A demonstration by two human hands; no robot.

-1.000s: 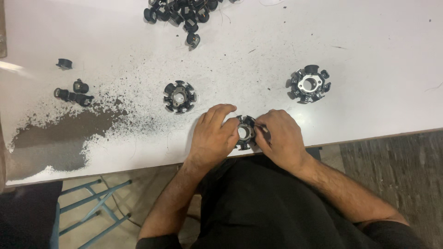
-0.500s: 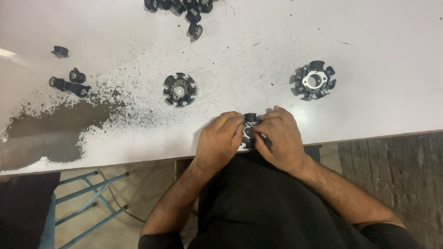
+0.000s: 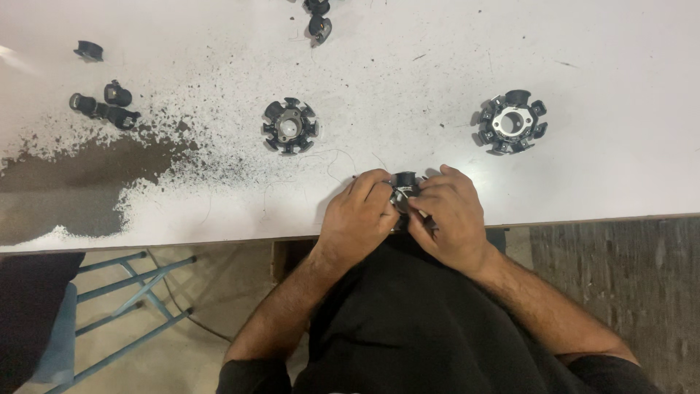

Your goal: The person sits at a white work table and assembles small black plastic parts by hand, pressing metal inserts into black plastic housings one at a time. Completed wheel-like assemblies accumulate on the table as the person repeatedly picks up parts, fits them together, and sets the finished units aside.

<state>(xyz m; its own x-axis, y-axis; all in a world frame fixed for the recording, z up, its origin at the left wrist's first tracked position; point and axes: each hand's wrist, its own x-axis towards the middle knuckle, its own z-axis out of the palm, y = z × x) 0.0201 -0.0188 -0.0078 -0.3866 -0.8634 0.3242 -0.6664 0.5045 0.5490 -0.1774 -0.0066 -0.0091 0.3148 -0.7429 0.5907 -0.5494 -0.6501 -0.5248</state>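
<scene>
both hands pinching the black ring part w/ fingers pressed tight; keep it braced at worktop edge, don't twist.

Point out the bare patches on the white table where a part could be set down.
Bare white surface lies between the two toothed rings, and right of the right-hand ring toward the table corner. Crowded: the dark grit patch at left, small black pieces, and the near edge where both hands hold a ring.

Desk top looks like smooth white laminate, kinda matt, dusted with gritty dark powder. The toothed rings look like matt black plastic over dull grey metal.
</scene>
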